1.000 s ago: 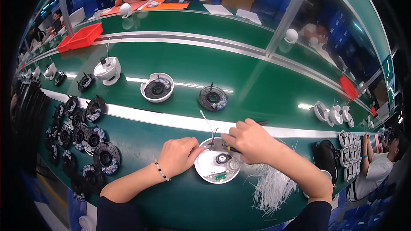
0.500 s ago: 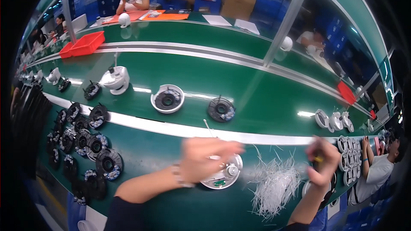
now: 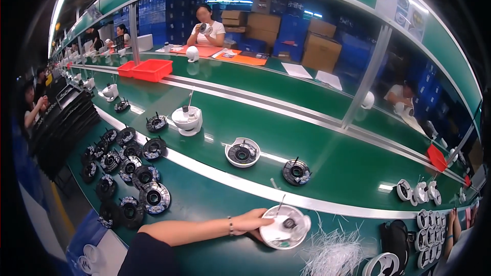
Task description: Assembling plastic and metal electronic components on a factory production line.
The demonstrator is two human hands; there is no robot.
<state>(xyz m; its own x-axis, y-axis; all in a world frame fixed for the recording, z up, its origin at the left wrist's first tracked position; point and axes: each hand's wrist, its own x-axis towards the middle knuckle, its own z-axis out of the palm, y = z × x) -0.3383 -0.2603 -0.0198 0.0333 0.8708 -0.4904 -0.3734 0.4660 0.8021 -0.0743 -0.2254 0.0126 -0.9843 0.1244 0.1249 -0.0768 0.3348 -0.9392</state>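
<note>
My left hand (image 3: 251, 223) is closed on the left edge of a white round plastic housing (image 3: 273, 236), thumb on top and fingers beneath it. A short antenna-like rod rises from the housing's far side, and a dark round part sits inside it. To the right of the housing lies a pile of thin white strips (image 3: 335, 251), very near it. My right hand is out of the picture. On the bench to the left of my arm stand several black round parts with wiring (image 3: 154, 198).
Beyond the white rail, the green belt carries a white housing (image 3: 187, 121), a white bowl with a black insert (image 3: 242, 152) and a black round part (image 3: 296, 171). At right are a black pouch (image 3: 395, 243), a white ring (image 3: 381, 267) and stacked white rings (image 3: 423, 240). Co-workers sit opposite.
My view has swung left. My left hand has taken hold of the white housing, which lay on the bench beneath it. My right hand, earlier closed around something partly yellow, has left the picture.
</note>
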